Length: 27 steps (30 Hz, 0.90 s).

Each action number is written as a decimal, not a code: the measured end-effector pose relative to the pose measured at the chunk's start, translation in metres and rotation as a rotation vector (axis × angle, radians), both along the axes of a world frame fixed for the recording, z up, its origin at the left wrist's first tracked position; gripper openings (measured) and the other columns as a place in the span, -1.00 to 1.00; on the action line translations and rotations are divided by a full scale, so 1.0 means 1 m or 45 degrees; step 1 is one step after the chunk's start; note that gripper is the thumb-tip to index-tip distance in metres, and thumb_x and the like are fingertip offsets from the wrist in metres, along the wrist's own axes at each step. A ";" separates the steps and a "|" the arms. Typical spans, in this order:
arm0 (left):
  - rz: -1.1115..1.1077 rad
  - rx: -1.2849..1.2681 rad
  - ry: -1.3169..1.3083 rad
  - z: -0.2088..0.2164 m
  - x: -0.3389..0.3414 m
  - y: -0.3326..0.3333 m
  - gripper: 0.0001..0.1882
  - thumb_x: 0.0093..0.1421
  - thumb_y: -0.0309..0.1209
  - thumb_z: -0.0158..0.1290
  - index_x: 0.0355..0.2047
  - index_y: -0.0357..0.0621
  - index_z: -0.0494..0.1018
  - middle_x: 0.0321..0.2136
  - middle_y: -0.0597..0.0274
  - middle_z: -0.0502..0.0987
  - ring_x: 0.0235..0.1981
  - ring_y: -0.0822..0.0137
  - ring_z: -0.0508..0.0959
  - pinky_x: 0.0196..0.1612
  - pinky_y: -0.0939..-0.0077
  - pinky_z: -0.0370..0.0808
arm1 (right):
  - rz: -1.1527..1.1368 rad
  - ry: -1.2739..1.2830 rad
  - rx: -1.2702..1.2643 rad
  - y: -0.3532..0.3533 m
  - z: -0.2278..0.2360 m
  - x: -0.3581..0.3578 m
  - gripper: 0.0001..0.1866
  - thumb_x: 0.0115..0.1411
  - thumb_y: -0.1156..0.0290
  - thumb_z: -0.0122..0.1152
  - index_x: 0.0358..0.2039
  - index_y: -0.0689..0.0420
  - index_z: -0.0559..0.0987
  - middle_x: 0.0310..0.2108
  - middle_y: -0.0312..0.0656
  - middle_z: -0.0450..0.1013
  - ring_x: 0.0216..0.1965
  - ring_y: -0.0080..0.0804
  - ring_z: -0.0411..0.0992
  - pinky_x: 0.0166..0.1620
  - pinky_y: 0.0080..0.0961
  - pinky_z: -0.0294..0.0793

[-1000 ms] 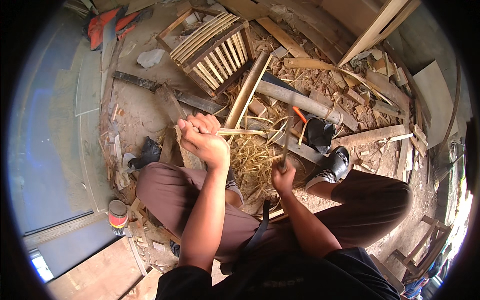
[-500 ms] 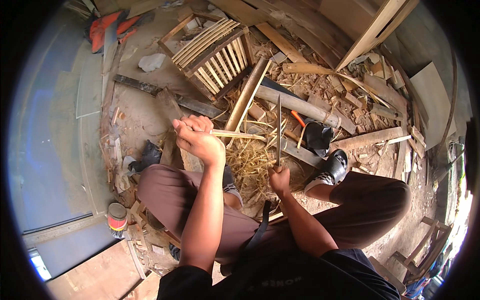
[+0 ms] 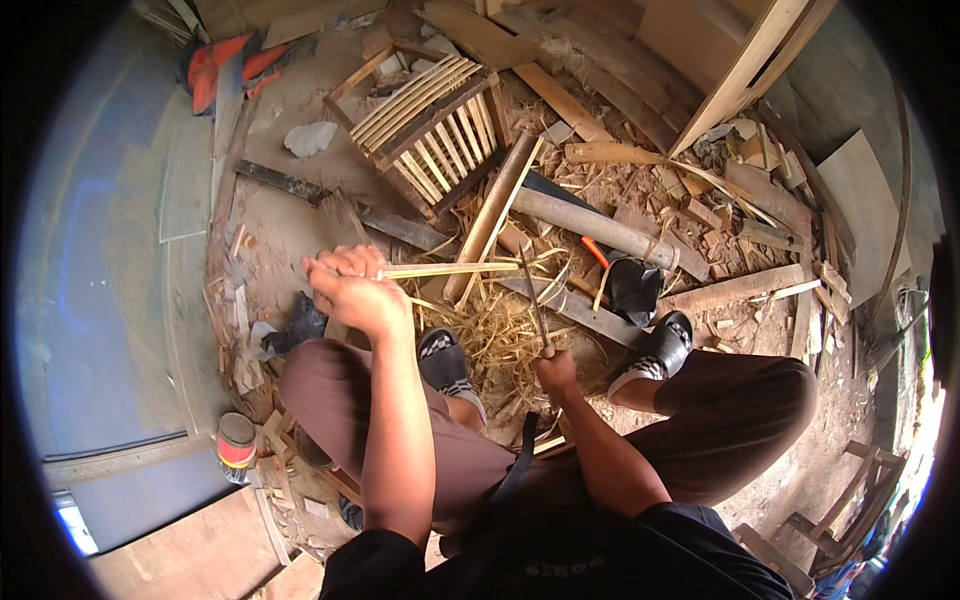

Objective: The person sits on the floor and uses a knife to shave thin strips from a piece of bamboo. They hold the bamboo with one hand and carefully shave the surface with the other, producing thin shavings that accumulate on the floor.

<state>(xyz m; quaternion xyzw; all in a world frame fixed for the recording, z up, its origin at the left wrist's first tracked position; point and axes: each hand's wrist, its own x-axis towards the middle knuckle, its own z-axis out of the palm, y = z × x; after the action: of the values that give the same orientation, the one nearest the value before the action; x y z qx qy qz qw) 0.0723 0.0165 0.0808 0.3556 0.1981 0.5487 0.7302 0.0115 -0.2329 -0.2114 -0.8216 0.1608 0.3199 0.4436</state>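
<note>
My left hand (image 3: 355, 290) is closed around one end of a thin, pale bamboo strip (image 3: 450, 268), which points right across the space before me. In my right hand (image 3: 557, 374) is the handle of a long, narrow-bladed knife (image 3: 535, 305). Its blade slants up and to the left, with the tip by the strip's free end; whether they touch I cannot tell. Below them, curly pale shavings (image 3: 495, 345) lie heaped on the ground between my sandalled feet.
Beyond my hands stands a slatted wooden frame (image 3: 425, 140), with a wooden beam (image 3: 500, 205) leaning near it. A round pole (image 3: 600, 225), a black pouch (image 3: 633, 288) with an orange-handled tool (image 3: 595, 250) and scrap wood lie right. A jar (image 3: 237, 440) stands by my left knee.
My left hand has moved left and slightly nearer, taking the bamboo strip with it. The knife has tipped left, and my right hand has come slightly nearer me.
</note>
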 end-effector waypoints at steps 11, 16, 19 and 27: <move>0.056 0.130 0.085 -0.019 0.002 -0.008 -0.52 0.46 -0.32 -0.29 -0.68 0.01 -0.01 -0.75 0.42 0.04 -0.72 0.50 0.00 -0.59 0.50 0.01 | 0.029 -0.426 -0.081 0.013 0.030 -0.018 -0.69 0.06 0.32 0.23 -0.58 0.36 0.55 -0.62 0.22 0.47 -0.46 0.17 0.56 -0.35 -0.09 0.49; -0.005 0.120 0.127 -0.020 0.005 -0.011 -0.52 0.46 -0.28 -0.28 -0.67 0.01 -0.02 -0.75 0.42 0.04 -0.72 0.51 -0.01 -0.59 0.52 0.01 | 0.306 -0.428 -0.156 0.016 0.033 -0.012 -0.69 0.19 0.24 0.11 -0.34 0.25 0.62 -0.43 0.26 0.54 -0.27 0.29 0.54 -0.19 0.06 0.52; -0.001 0.163 0.156 -0.018 0.007 -0.009 -0.57 0.40 -0.33 -0.26 -0.66 0.01 -0.01 -0.76 0.42 0.01 -0.73 0.51 -0.04 -0.60 0.52 0.00 | 0.372 -0.449 -0.055 0.034 0.051 -0.004 -0.66 0.20 0.20 0.10 -0.35 0.26 0.61 -0.44 0.27 0.53 -0.28 0.32 0.53 -0.20 0.07 0.53; -0.023 0.127 0.135 -0.025 0.007 -0.001 -0.56 0.42 -0.28 -0.28 -0.66 0.01 0.01 -0.77 0.40 0.02 -0.74 0.50 -0.03 -0.61 0.53 0.01 | 0.275 0.022 -0.305 0.004 -0.005 -0.015 -0.63 0.11 0.18 0.25 -0.32 0.30 0.64 -0.35 0.24 0.59 -0.22 0.20 0.61 -0.13 -0.01 0.57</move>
<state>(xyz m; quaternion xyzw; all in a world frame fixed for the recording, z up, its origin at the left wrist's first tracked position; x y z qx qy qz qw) 0.0789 0.0158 0.0555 0.4218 0.2058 0.5315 0.7051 -0.0033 -0.2285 -0.2169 -0.8783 0.1124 0.3513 0.3043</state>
